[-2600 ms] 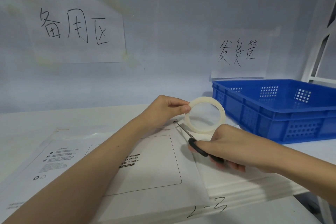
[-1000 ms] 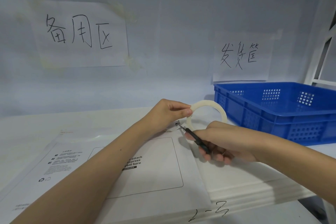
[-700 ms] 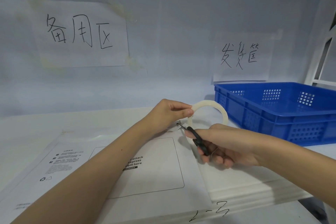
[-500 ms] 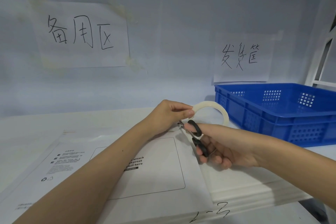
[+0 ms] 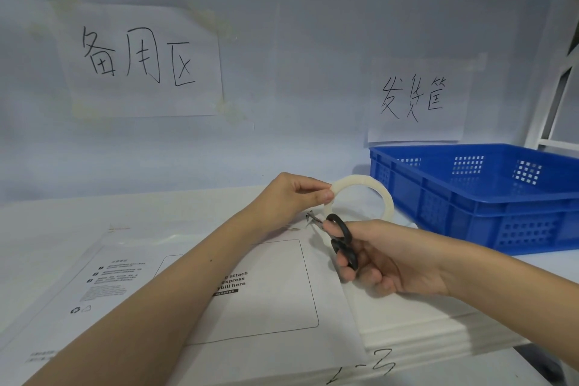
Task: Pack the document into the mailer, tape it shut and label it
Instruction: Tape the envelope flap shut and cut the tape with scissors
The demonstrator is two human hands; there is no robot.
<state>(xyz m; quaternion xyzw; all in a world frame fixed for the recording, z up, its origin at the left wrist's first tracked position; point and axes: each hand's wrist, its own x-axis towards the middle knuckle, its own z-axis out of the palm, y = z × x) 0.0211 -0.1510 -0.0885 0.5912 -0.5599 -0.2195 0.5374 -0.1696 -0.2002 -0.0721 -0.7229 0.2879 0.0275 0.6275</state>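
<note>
White and smooth, the mailer (image 5: 200, 307) is lying flat on the near part of the white tabletop (image 5: 62, 216), a rounded black outline and small black print showing on its matte face. Its right edge is overlapping a stack of white sheets (image 5: 423, 323) whose thin layered edges are showing at the near side; whether the document is inside the mailer cannot be told. The left hand (image 5: 291, 197) is pinching a pale, translucent tape roll (image 5: 363, 197), a thin ring standing upright above the mailer's far right corner, with thumb and fingers closed on the ring's left rim. The right hand (image 5: 385, 257) is gripping black-handled scissors (image 5: 340, 238), thumb through the upper loop and fingers curled through and around the lower one; the short metal blades are pointing left and slightly parted, just under the roll. A blue plastic crate (image 5: 488, 197) with perforated walls is sitting far right, near the roll but apart from it. Two paper signs, the left sign (image 5: 141, 63) and the right sign (image 5: 416, 100), handwritten in black, are hanging on the pale wall behind.
</note>
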